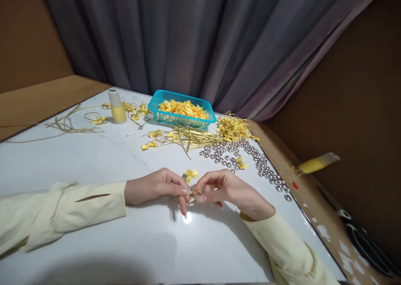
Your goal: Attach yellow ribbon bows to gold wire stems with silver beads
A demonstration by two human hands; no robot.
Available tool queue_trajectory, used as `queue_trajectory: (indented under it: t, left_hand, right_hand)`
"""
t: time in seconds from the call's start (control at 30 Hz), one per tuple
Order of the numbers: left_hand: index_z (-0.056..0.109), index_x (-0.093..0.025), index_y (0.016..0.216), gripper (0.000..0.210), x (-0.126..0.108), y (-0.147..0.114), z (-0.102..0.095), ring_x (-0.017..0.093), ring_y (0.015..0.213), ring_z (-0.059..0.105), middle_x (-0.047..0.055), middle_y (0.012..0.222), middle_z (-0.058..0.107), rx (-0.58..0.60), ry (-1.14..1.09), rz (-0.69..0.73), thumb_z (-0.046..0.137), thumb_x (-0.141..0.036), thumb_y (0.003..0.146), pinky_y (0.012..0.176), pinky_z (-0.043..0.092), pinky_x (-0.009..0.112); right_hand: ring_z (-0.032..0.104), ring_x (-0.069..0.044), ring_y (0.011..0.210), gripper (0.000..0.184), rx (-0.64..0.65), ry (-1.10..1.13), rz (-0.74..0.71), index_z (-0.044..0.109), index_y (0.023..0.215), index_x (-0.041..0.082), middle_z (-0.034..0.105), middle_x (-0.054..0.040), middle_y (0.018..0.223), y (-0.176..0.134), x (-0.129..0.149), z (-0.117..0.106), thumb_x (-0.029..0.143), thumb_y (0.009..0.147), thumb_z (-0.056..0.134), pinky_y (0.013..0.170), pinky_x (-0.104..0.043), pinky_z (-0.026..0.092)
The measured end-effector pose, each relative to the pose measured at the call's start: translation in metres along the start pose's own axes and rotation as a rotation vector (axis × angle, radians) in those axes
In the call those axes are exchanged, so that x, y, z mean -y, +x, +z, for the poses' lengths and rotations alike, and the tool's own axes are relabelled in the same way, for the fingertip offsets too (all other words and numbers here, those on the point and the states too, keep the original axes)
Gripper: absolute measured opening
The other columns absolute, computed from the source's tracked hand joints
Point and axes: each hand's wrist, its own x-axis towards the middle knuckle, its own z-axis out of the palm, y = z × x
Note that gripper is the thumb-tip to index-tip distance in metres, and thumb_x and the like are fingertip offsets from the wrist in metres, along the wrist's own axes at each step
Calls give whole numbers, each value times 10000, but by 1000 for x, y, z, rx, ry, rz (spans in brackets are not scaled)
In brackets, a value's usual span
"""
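Over the middle of the white tabletop, my left hand (pixel 164 187) and my right hand (pixel 224 189) meet fingertip to fingertip. Both pinch a short gold cord (pixel 194 192), which seems bent into a small loop; the fingers cover most of it. Just beyond the fingertips is a yellow ribbon bow (pixel 191 175); whether it touches the cord I cannot tell. Silver ring-like beads (pixel 219 153) lie scattered beyond my right hand, with another yellow bow (pixel 241 162) among them. Several gold cords (pixel 197 138) lie in a bundle farther back.
A turquoise basket (pixel 156 117) of yellow bows stands at the back, beside a heap of yellow bows with cords (pixel 233 128). A yellow and white bottle (pixel 118 107) stands back left, near loose cords (pixel 67 126). Black-handled scissors (pixel 366 245) lie off the right edge.
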Motion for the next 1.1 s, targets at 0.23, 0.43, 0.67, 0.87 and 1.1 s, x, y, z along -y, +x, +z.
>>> queue_trajectory:
  t: [0.23,0.43,0.67,0.87,1.1]
  left_hand:
    - [698,-152,763,258,2,0,-2,197,937,598,61,675,713,133,188,94,546,-321,885,859,436,297]
    - [719,-151,770,282,2,-1,-2,187,904,575,78,730,720,188,291,138,527,-310,901,847,433,275]
    - [737,-155,778,295,0,-3,-1,195,924,591,99,892,714,209,315,147,534,-335,894,856,444,281]
    - [742,-166,822,264,0,-3,-1,202,925,583,94,820,721,209,346,143,545,-330,887,854,448,281]
    - [750,-170,763,303,1,-4,-2,197,895,582,90,775,719,223,380,135,531,-333,894,826,448,260]
  right_hand:
    - [366,-47,467,257,135,-35,107,720,774,125,524,53,519,2,-2,-1,261,568,790,400,-186,220]
    - [363,-61,536,225,211,-88,68,698,760,106,558,16,627,3,-5,1,305,657,728,477,-206,255]
    - [353,-43,493,278,316,-38,87,641,806,105,593,2,683,3,-5,1,368,725,681,427,-179,225]
    - [455,-71,582,287,347,-37,41,673,837,109,625,-19,724,2,-6,1,370,719,695,553,-203,343]
    - [463,-80,604,262,308,-82,89,696,824,97,621,-13,708,0,-4,7,323,692,718,601,-212,362]
